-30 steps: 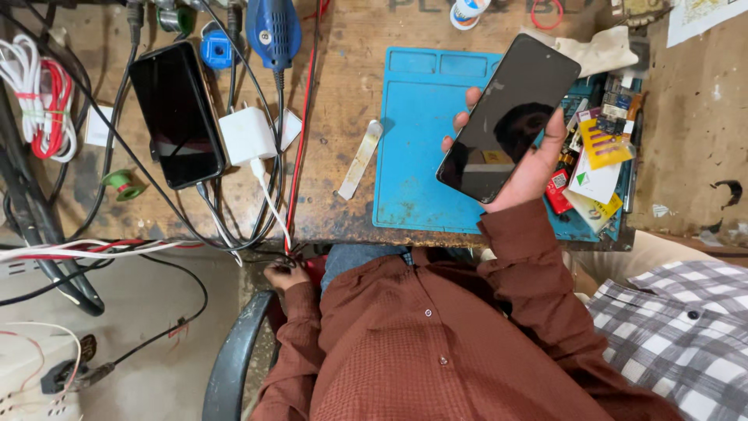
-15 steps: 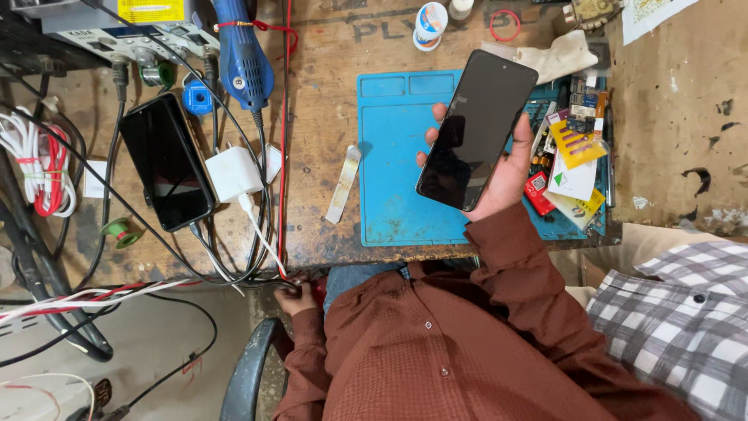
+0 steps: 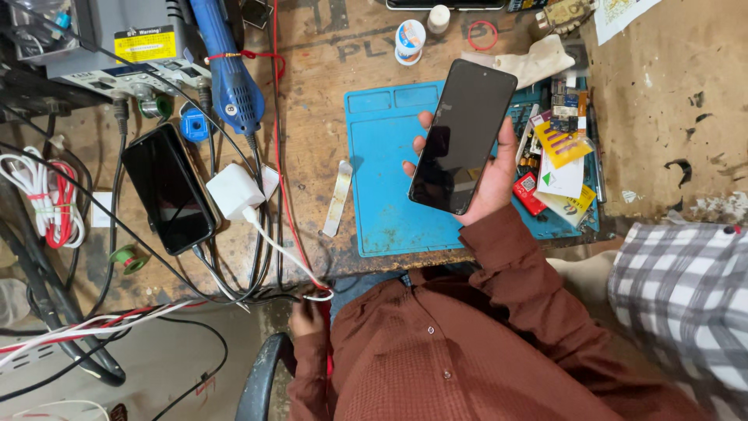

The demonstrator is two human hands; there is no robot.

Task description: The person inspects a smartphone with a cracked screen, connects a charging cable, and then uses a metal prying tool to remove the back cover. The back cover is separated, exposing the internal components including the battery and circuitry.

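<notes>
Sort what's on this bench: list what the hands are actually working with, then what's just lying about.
In hand:
- black phone, held screen-up in the right hand over the blue mat
- left hand down at the bench edge by the white cable

Lying about:
- second phone
- white charger
- blue heat gun
- metal strip
- small packets

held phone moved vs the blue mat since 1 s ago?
Yes. The held phone shifted left relative to the blue mat, now covering more of its right part.

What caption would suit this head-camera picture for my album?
Right hand holds a dark-screened phone above a blue work mat; left hand rests below the cluttered wooden bench.
</notes>
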